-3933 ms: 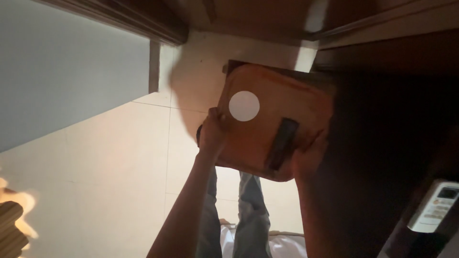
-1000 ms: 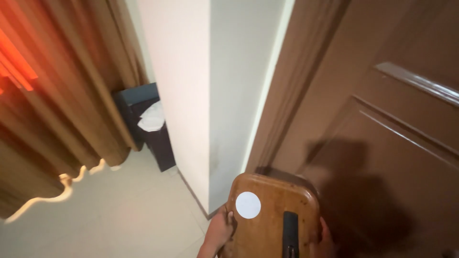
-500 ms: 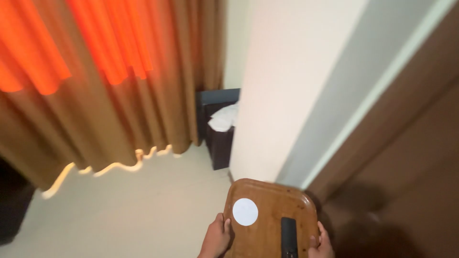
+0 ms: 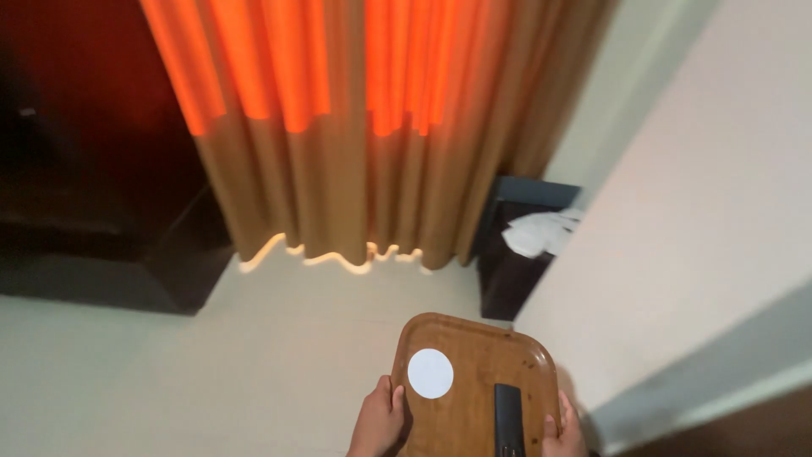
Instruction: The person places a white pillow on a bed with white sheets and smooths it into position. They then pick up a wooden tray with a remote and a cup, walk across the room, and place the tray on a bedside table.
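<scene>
My left hand (image 4: 379, 421) grips the tray (image 4: 474, 338) at its left edge, thumb laid on the top face and the other fingers curled out of sight beneath the rim; the hand is clamped on the tray. The tray is wooden, rounded at the corners, held about level above the pale floor (image 4: 211, 364). Its long axis runs away from me, the far edge pointing toward the curtain (image 4: 355, 127) and leaning slightly right.

On the tray, near its left edge and toward the middle, lies a white disc (image 4: 430, 373), flat. To its right, close to the near right part of the tray, lies a remote (image 4: 508, 416), dark and slim, its long axis parallel to the tray's, far end pointing the same way. Disc and remote are apart.

My right hand (image 4: 562, 432) holds the right edge, thumb over the rim, also clamped on the tray; its other fingers are hidden.

Beyond the tray's far right corner stands a dark bin (image 4: 512, 271) holding white paper (image 4: 541, 231), against the wall (image 4: 719, 211).
</scene>
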